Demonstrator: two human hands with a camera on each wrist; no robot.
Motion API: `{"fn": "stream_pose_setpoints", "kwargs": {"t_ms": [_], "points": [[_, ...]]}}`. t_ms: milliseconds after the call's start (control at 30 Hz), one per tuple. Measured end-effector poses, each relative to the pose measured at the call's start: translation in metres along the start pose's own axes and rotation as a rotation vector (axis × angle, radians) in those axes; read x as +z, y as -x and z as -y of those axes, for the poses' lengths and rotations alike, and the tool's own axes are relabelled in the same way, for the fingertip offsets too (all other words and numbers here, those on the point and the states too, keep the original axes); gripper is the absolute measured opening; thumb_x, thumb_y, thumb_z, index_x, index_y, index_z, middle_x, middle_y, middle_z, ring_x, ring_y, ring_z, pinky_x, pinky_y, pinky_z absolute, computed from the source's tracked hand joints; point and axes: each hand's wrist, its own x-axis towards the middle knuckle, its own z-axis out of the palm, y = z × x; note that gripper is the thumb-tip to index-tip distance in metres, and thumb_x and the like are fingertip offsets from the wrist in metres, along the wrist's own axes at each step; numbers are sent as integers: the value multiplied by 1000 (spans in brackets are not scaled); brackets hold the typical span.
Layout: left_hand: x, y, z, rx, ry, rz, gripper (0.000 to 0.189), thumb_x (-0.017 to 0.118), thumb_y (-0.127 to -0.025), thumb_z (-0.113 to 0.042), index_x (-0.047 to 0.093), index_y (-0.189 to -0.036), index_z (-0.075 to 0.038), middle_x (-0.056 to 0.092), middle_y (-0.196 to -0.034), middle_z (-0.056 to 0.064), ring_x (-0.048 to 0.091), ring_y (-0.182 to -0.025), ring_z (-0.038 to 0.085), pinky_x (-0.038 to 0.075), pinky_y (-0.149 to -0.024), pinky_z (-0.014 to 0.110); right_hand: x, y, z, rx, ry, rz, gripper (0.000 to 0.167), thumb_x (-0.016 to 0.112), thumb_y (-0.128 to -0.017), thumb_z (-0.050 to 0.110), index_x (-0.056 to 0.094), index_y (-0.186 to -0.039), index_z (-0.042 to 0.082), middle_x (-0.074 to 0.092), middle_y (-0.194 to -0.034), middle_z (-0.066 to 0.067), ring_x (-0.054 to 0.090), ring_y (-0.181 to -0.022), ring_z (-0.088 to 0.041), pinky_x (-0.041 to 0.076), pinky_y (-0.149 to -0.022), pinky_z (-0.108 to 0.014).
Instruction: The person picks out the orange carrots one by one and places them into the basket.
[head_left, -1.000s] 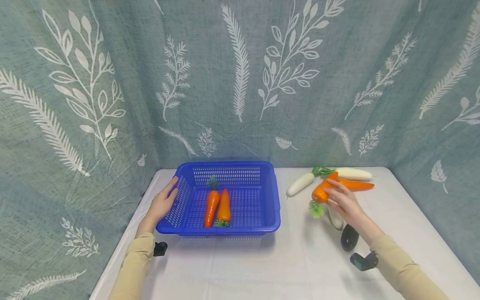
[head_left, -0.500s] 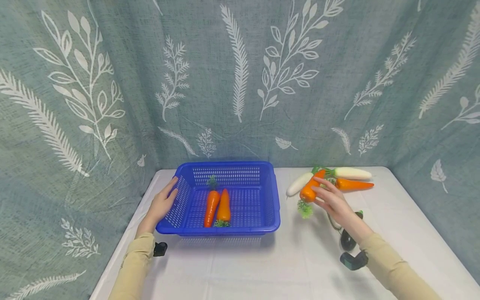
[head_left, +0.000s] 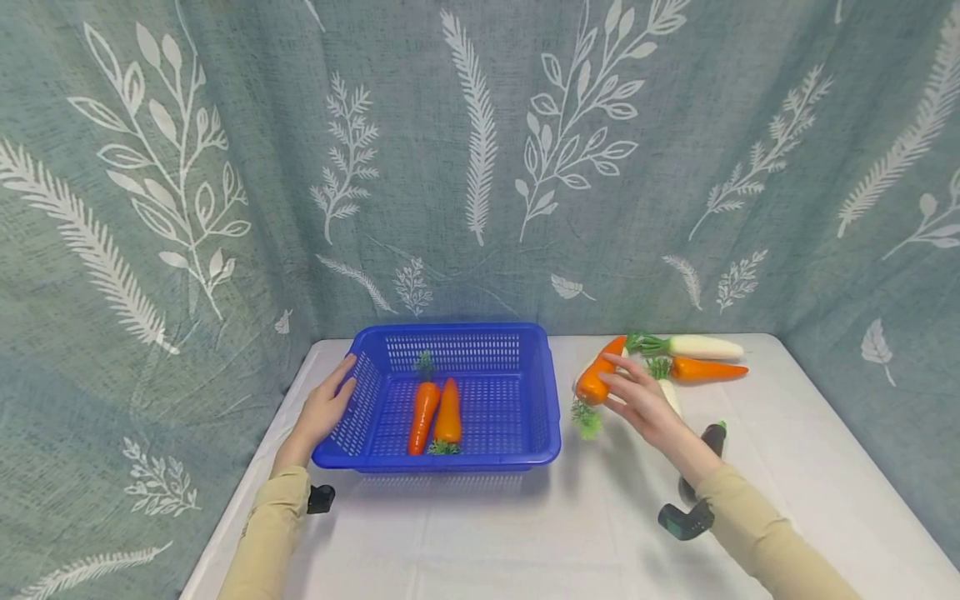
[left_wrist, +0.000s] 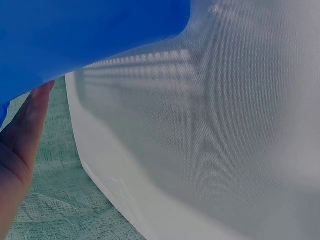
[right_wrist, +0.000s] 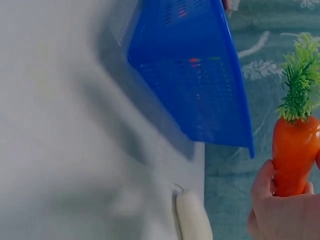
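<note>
My right hand (head_left: 641,402) holds an orange carrot (head_left: 597,380) with a leafy green top, above the table just right of the blue basket (head_left: 435,460). In the right wrist view the fingers and thumb grip the narrower part of the carrot (right_wrist: 294,150), leaves pointing up. My left hand (head_left: 322,412) rests against the basket's left rim, its fingers fairly straight along it. In the left wrist view this hand (left_wrist: 25,145) touches the edge of the basket (left_wrist: 90,40). Two carrots, one redder (head_left: 423,417) and one more orange (head_left: 448,412), lie inside the basket.
At the back right lie a white radish (head_left: 705,346) and another carrot (head_left: 708,370). A second white radish (right_wrist: 192,217) is mostly hidden behind the held carrot in the head view. A pale vegetable (head_left: 670,396) and a dark eggplant (head_left: 712,437) lie by the right forearm.
My right hand has carried the carrot leftward, toward the basket, uncovering the carrot and eggplant on the right. The left hand and the basket have stayed in place.
</note>
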Motion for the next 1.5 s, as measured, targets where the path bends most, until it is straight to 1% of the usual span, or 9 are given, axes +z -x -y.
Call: {"fn": "stream_pose_setpoints", "kwargs": {"t_ms": [200,333,533,633,733,933,1133,1233,1500], "points": [[1,-2,1,0,6,1,50,36,-107,-17,27,-151,3,22,-156,24,21,-142,45,18,-117,55,14,-2,-4,-22,-14,22,49,52,-100,5,37,-146,1,49,-119,-3,58,-98,-8,50,-93,-27],[0,-2,2,-3,-3,3,50,36,-107,-17,26,-152,3,22,-157,24,21,-142,44,18,-118,54,24,-3,-6,-19,-30,31,47,53,-99,5,39,-144,1,53,-112,0,58,-97,-9,51,-90,-26],[0,0,0,0,5,6,49,35,-107,-16,26,-151,4,21,-156,25,21,-143,44,17,-118,53,36,-5,-7,-24,-61,62,48,50,-99,2,37,-145,-2,54,-106,-1,60,-92,-9,52,-89,-26],[0,1,0,-7,10,12,50,35,-107,-16,26,-151,4,21,-157,25,20,-143,43,16,-119,52,42,-7,-8,-16,-74,63,48,50,-99,2,37,-145,-2,53,-110,-4,60,-94,-10,53,-89,-27],[0,1,-1,-6,10,11,50,36,-107,-16,26,-151,4,21,-157,24,21,-143,43,16,-118,52,48,-7,-8,-7,-77,72,48,51,-99,3,37,-145,-1,49,-118,-8,59,-97,-11,52,-95,-30],[0,-1,1,20,-5,-6,49,37,-106,-15,28,-150,5,23,-155,26,22,-141,45,18,-117,55,61,-7,-10,-7,-56,89,50,50,-100,4,35,-146,-1,46,-127,-12,58,-100,-12,48,-101,-35],[0,-1,3,14,-4,1,50,36,-107,-17,27,-151,4,22,-156,25,21,-142,45,17,-117,54,70,-9,-13,-16,-97,94,49,49,-99,1,35,-146,-2,46,-127,-14,60,-98,-12,52,-94,-30],[0,-1,3,13,-5,-1,50,37,-106,-16,27,-151,5,22,-156,25,22,-142,45,18,-117,55,73,-10,-15,-27,-94,92,48,49,-98,0,36,-145,-3,46,-128,-14,60,-97,-12,53,-91,-29],[0,-1,1,11,6,-2,49,37,-106,-15,27,-151,4,23,-156,25,22,-142,44,18,-118,54,87,-14,-19,-30,-97,107,47,52,-97,1,41,-142,-1,50,-125,-10,62,-96,-12,53,-90,-27]]}}
